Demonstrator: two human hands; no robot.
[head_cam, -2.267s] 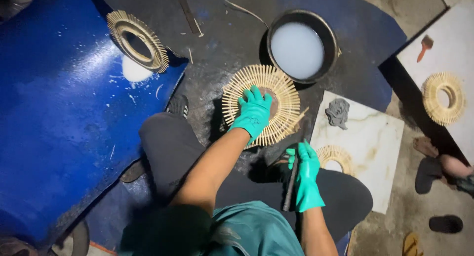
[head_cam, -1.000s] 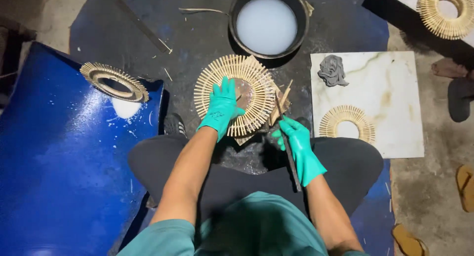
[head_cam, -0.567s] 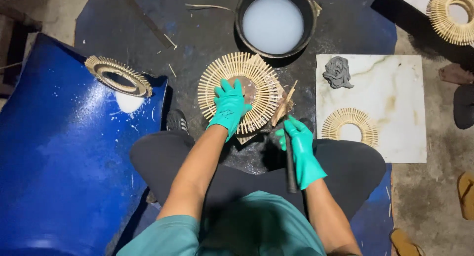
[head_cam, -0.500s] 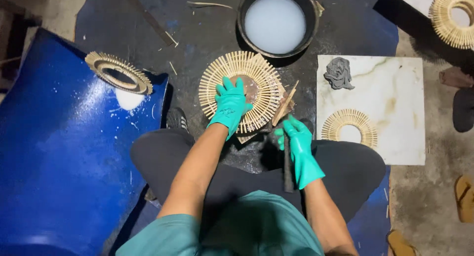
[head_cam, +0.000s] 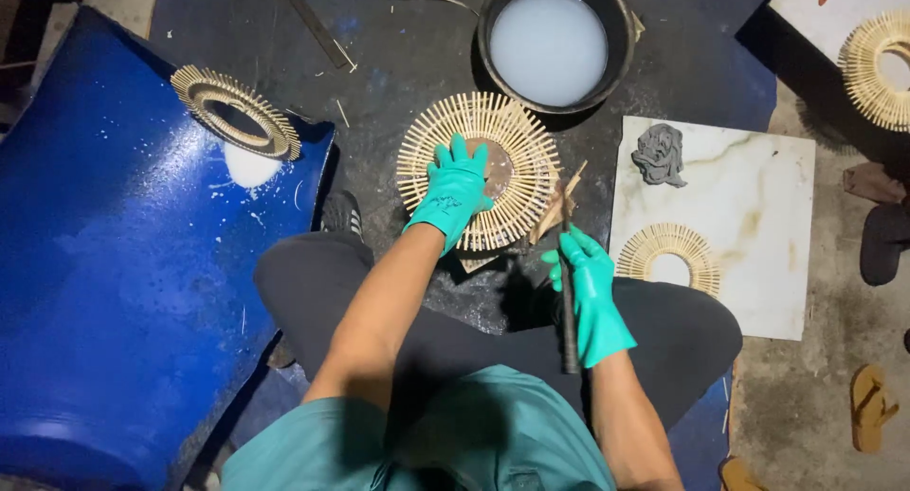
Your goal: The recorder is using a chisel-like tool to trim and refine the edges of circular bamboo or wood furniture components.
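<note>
Right hand (head_cam: 592, 297) grips dark rod (head_cam: 568, 306) — upright, tip toward sunburst ring (head_cam: 479, 169).

Your one camera sits on your head and looks almost straight down, fairly near, onto your lap, your gloved hands and the dark floor mat (head_cam: 398, 64) reaching its far edge.

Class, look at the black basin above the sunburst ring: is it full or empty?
Full, or nearly: the black basin holds milky white liquid across almost its whole width.
</note>
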